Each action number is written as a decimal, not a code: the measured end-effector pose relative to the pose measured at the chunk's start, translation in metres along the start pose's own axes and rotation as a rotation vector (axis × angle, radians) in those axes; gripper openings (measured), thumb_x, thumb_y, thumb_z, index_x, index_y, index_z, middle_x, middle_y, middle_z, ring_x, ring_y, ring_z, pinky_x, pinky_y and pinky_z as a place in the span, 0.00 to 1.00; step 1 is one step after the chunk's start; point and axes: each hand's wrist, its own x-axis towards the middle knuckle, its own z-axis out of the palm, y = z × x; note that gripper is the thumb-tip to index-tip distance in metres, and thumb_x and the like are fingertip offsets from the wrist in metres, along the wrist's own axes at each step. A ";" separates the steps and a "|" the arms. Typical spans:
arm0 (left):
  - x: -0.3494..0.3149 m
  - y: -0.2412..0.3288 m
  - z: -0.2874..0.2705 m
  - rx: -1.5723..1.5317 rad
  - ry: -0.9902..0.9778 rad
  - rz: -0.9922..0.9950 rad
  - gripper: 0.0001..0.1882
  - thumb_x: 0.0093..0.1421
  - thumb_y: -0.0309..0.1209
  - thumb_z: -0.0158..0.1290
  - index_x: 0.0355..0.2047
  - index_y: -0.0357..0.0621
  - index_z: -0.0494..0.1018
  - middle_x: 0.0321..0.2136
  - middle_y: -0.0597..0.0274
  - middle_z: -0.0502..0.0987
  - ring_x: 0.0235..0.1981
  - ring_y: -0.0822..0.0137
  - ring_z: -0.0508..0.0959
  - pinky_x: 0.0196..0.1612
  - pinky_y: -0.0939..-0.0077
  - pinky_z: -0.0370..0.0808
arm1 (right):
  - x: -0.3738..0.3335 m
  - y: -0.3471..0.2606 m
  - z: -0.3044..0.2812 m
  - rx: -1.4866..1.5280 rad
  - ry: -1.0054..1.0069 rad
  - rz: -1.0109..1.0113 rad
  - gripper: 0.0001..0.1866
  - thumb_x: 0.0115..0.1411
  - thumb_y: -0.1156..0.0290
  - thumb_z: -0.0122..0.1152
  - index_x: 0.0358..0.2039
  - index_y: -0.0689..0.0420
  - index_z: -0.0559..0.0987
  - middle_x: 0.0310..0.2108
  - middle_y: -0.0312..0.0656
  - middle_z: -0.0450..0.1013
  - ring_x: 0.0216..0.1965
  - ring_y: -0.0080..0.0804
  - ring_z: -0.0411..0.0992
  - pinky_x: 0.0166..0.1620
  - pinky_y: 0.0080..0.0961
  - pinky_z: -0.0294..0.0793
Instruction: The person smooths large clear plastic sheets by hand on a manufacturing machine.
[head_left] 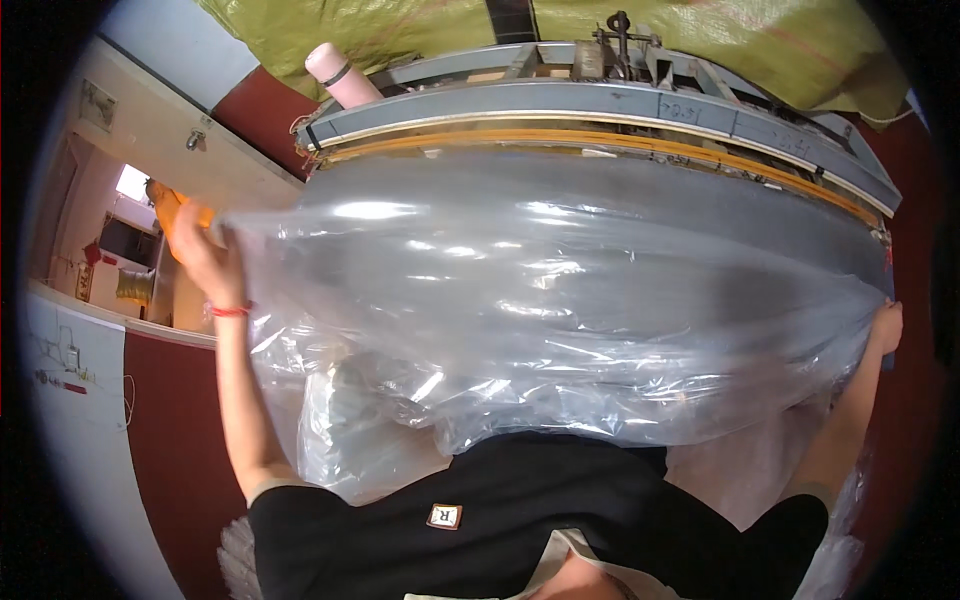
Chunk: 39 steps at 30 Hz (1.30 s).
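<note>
**Clear plastic film (560, 320) spread wide over a grey worktop (620, 185)**

The person's two hands are far apart, one at either end of the film. The left hand (208, 260) is raised at the far left, its fingers at a gathered edge of the film and apparently pinching it; the fingertips are partly hidden. Something orange (168, 205) shows right beside those fingers, and I cannot tell whether it is held as well. A red bracelet (230, 311) circles the wrist. The right hand (888, 325) is closed in a fist on the film's opposite edge, at the far right.

Between them the film lies in long, shiny creases over the worktop, its near part bunched against the person's black shirt (560, 500). Beyond the worktop runs a grey metal frame (440, 110), with orange strips (560, 140) along its near side. A pink cylindrical bottle (340, 75) leans at the frame's left end. Yellow-green plastic sheeting (690, 40) is behind the frame. To the left stands a pale door (235, 160) with a metal latch (196, 138).
</note>
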 end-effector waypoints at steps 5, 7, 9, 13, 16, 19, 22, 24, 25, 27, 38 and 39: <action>-0.071 0.074 0.042 -0.556 -0.846 0.144 0.25 0.50 0.32 0.49 0.50 0.43 0.61 0.53 0.52 0.58 0.56 0.53 0.54 0.55 0.62 0.54 | 0.005 0.000 0.014 -0.010 0.003 -0.011 0.19 0.56 0.52 0.39 0.40 0.50 0.69 0.38 0.45 0.70 0.39 0.49 0.68 0.37 0.42 0.68; -0.110 0.048 0.076 -0.603 -0.921 0.027 0.25 0.53 0.35 0.47 0.51 0.42 0.59 0.55 0.52 0.55 0.58 0.54 0.50 0.56 0.61 0.53 | 0.015 0.006 0.026 -0.006 0.008 -0.043 0.19 0.56 0.52 0.39 0.40 0.49 0.69 0.39 0.45 0.70 0.40 0.49 0.68 0.38 0.42 0.67; -0.114 0.038 0.086 -0.480 -0.956 -0.141 0.27 0.50 0.33 0.50 0.50 0.38 0.59 0.55 0.49 0.54 0.57 0.52 0.51 0.56 0.61 0.52 | 0.012 0.010 0.024 0.021 0.016 -0.044 0.19 0.56 0.52 0.38 0.40 0.49 0.70 0.39 0.45 0.70 0.40 0.48 0.68 0.38 0.42 0.67; -0.099 0.052 0.100 -0.587 -0.853 0.071 0.27 0.55 0.37 0.44 0.54 0.41 0.55 0.56 0.55 0.54 0.58 0.54 0.50 0.57 0.62 0.49 | 0.007 0.000 0.013 0.020 -0.009 -0.005 0.20 0.56 0.51 0.38 0.41 0.50 0.70 0.40 0.45 0.70 0.42 0.48 0.67 0.39 0.42 0.66; -0.090 0.090 0.108 -0.627 -0.934 0.093 0.25 0.55 0.36 0.44 0.53 0.41 0.57 0.55 0.55 0.56 0.58 0.54 0.52 0.57 0.64 0.51 | 0.017 0.014 0.021 0.082 -0.046 -0.046 0.20 0.56 0.50 0.39 0.41 0.49 0.71 0.40 0.44 0.69 0.42 0.49 0.66 0.40 0.41 0.65; -0.085 0.096 0.124 -0.598 -0.841 0.083 0.24 0.55 0.37 0.44 0.51 0.40 0.60 0.53 0.55 0.59 0.56 0.53 0.55 0.56 0.66 0.53 | 0.019 0.017 0.019 0.157 -0.027 0.016 0.22 0.55 0.49 0.43 0.40 0.52 0.72 0.39 0.45 0.70 0.40 0.46 0.68 0.41 0.36 0.66; -0.085 0.094 0.152 -0.673 -0.780 0.075 0.21 0.55 0.37 0.44 0.48 0.39 0.64 0.51 0.53 0.62 0.54 0.53 0.58 0.55 0.66 0.56 | 0.058 0.071 0.056 0.584 0.061 -0.096 0.23 0.53 0.50 0.50 0.37 0.58 0.74 0.36 0.44 0.72 0.37 0.37 0.69 0.41 0.28 0.66; -0.078 0.096 0.160 -0.666 -0.674 0.067 0.18 0.54 0.35 0.47 0.43 0.38 0.68 0.47 0.53 0.67 0.50 0.54 0.64 0.50 0.67 0.62 | 0.052 0.075 0.050 0.805 0.018 -0.090 0.22 0.52 0.53 0.53 0.37 0.60 0.74 0.35 0.42 0.72 0.36 0.32 0.69 0.41 0.25 0.66; -0.072 0.097 0.163 -0.616 -0.702 0.002 0.17 0.52 0.33 0.49 0.41 0.39 0.69 0.45 0.53 0.68 0.47 0.54 0.66 0.48 0.68 0.63 | 0.048 0.080 0.045 1.021 -0.024 -0.082 0.22 0.51 0.55 0.56 0.36 0.63 0.74 0.34 0.40 0.72 0.36 0.27 0.68 0.42 0.22 0.65; -0.064 0.106 0.165 -0.515 -0.627 -0.089 0.13 0.45 0.30 0.54 0.32 0.40 0.72 0.38 0.56 0.72 0.40 0.56 0.69 0.43 0.68 0.66 | 0.036 0.089 0.030 1.124 -0.028 -0.019 0.20 0.51 0.58 0.57 0.36 0.63 0.74 0.34 0.39 0.71 0.36 0.26 0.68 0.42 0.21 0.65; -0.047 0.111 0.182 -0.972 -0.233 -0.680 0.09 0.55 0.32 0.45 0.22 0.41 0.67 0.17 0.64 0.68 0.22 0.71 0.68 0.27 0.77 0.67 | 0.060 0.076 -0.027 1.462 -0.252 0.199 0.19 0.57 0.60 0.45 0.35 0.64 0.75 0.33 0.39 0.72 0.35 0.27 0.68 0.39 0.21 0.66; -0.029 0.128 0.171 -1.240 -0.264 -1.074 0.10 0.56 0.31 0.43 0.19 0.42 0.64 0.16 0.68 0.64 0.20 0.73 0.66 0.26 0.77 0.66 | 0.060 0.068 -0.028 1.077 -0.041 0.000 0.16 0.55 0.62 0.45 0.34 0.60 0.76 0.31 0.37 0.72 0.32 0.27 0.69 0.37 0.22 0.67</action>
